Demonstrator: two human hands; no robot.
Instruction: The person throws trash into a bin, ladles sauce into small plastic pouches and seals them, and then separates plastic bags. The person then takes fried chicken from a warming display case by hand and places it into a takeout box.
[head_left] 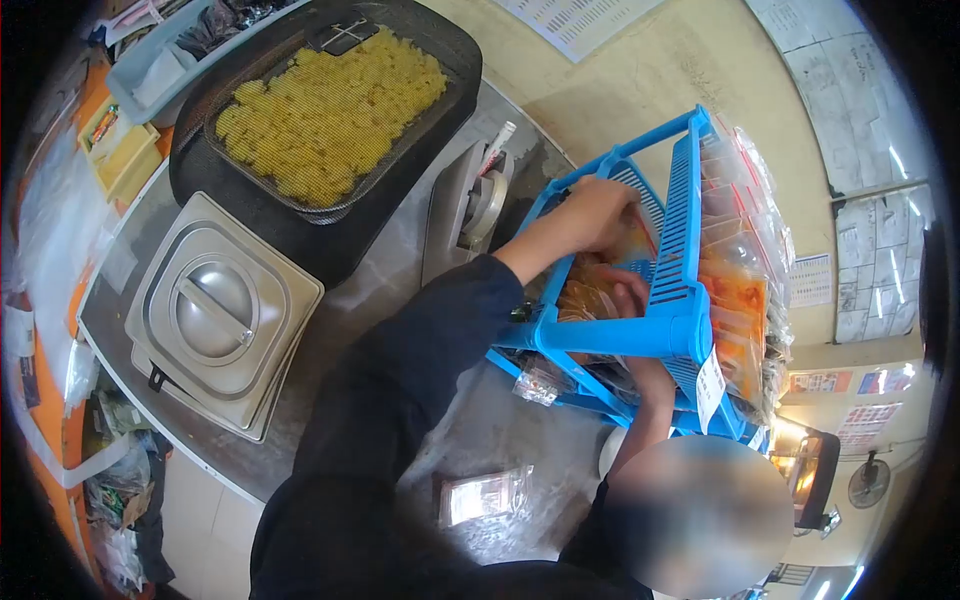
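Observation:
Both hands reach into the upper tier of a blue plastic rack (640, 335). My left hand (597, 213) comes over the near side, its fingers closed on a clear zip bag (637, 238) with a red seal line. Lower down, my right hand (628, 290) is partly behind the rack's frame, its visible fingers curled. What it grips, if anything, is hidden. Beside it in the same tier stand packets with brownish contents (588, 298). On the outer side, zip bags of orange-red food (738, 300) are lined up.
A tape dispenser (485, 210) stands left of the rack. Further left are a dark tray with a mesh cover over yellow food (330, 115) and a lidded steel container (215, 310). A small clear packet (485, 497) lies on the metal table. A fan (869, 482) is at right.

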